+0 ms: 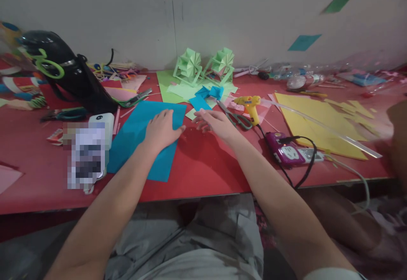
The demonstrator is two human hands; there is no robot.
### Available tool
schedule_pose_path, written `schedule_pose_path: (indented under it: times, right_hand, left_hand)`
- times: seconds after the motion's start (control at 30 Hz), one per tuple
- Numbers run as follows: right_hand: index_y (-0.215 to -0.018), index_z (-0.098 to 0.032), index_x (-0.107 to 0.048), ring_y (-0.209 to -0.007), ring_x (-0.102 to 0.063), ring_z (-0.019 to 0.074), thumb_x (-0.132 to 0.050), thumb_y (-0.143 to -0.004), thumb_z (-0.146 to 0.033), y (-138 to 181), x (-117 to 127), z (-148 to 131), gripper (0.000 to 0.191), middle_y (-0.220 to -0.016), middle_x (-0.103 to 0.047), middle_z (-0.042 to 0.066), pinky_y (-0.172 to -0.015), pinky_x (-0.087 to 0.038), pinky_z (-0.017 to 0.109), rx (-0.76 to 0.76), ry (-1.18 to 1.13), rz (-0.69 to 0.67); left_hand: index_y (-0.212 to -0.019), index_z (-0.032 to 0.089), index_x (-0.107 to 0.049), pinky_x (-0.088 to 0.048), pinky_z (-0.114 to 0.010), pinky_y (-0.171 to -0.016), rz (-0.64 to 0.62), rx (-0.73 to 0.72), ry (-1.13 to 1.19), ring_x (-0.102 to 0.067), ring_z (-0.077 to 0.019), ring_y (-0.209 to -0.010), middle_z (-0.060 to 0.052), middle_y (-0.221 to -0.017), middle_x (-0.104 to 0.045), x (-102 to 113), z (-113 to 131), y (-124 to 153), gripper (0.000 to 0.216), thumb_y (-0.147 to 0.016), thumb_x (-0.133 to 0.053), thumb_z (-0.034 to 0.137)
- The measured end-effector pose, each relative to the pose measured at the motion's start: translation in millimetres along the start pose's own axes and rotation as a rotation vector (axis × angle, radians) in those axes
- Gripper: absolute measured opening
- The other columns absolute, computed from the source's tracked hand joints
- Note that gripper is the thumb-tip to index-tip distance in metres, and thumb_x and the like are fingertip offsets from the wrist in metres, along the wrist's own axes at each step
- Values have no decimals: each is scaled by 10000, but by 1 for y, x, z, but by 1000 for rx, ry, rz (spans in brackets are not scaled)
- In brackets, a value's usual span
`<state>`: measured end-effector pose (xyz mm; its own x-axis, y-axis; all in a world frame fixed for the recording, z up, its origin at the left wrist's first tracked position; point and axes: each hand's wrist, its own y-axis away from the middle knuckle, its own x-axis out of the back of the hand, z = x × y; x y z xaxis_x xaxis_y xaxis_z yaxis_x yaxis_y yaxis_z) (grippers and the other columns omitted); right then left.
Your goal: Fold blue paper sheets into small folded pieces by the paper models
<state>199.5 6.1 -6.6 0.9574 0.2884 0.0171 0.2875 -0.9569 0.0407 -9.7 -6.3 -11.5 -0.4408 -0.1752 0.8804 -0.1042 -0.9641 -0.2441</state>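
My left hand [163, 130] lies flat, fingers spread, on a large blue paper sheet [140, 144] on the red table [206, 170]. My right hand [213, 123] hovers open just right of the sheet's far corner, fingers stretched toward a small blue paper piece [199, 102] and a folded blue paper shape [210, 92]. Neither hand holds anything. Scissors [234, 117] lie just right of my right hand.
Two green folded paper models [203, 66] stand at the back. A yellow glue gun [251, 106], a purple power strip [286, 151] with black cord, yellow paper [321, 123] and a clear ruler [330, 131] lie right. A black bag [70, 74] and white device [101, 124] sit left.
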Motion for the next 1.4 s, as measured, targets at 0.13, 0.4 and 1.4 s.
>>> schedule_pose_path:
  times: [0.13,0.4,1.4]
  right_hand:
    - [-888,-161,-692,-666,-631,114,-628,-854,-607,1,-5,4,452,-930,-743,98,-600,-496,233,10,117,-48]
    - [-871,-159,-688,-664,-655,123,-670,-839,-564,-1,-6,8,408,-813,-734,69,-620,-529,240,4,136,-79]
    - [-812,-247,-589,-842,-660,185,-682,-711,-292,-9,17,-3,145,-841,-689,-9,-780,-559,329,261,-313,300]
  left_hand:
    - [-1022,219,-678,-503,-463,-850,-82,47,-118,-659,-380,-1000,-163,-988,-724,1,-3,-1,366,-811,-667,519]
    - [-944,252,-721,-507,-466,-842,-14,62,-51,-677,-361,-964,-127,-930,-745,6,-3,-2,162,-817,-624,275]
    - [-1186,165,-668,-501,-481,-1010,-83,307,876,-636,-329,-1173,-171,-1282,-668,32,-22,-16,554,-718,-815,423]
